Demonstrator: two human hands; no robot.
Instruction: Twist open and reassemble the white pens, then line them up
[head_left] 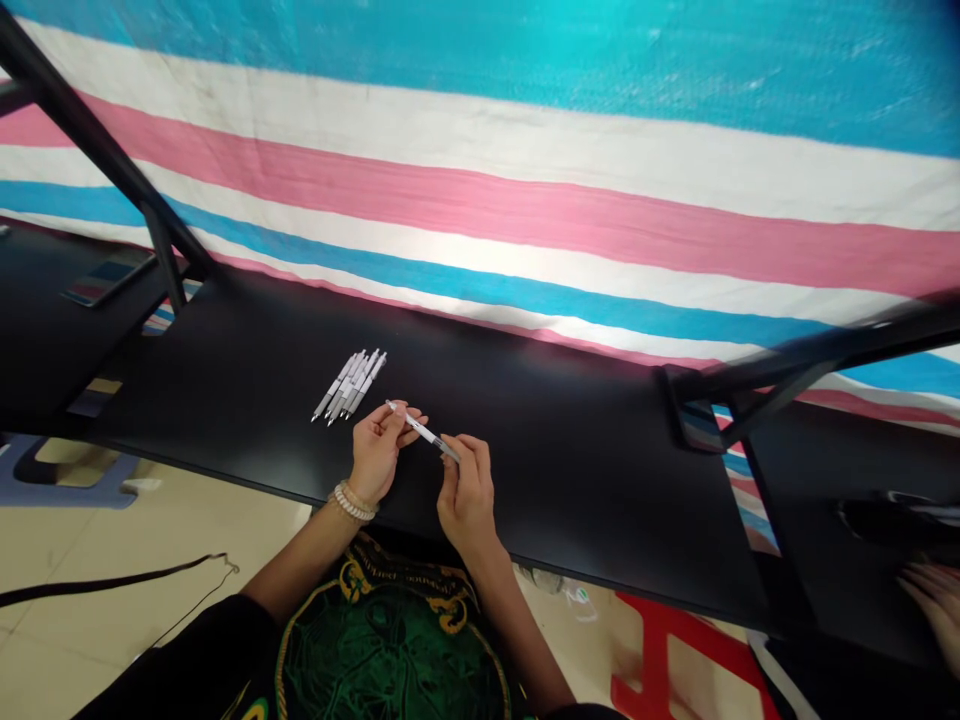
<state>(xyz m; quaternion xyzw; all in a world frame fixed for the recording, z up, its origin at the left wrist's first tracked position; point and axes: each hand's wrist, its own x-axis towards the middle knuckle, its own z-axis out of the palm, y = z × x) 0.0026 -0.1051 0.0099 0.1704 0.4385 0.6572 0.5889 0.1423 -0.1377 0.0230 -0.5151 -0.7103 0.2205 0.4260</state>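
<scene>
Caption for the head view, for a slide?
Left hand and right hand hold a white pen above a black table, beside a cluster of pens.

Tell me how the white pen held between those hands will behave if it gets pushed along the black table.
The white pen has a slim, round barrel, so it would probably roll on the smooth black tabletop. It looks stiff, since it stays straight between the left hand and right hand. It is likely light, as fingertips alone support it.

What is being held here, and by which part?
A white pen: the left hand grips near one end, the right hand near the other.
</scene>
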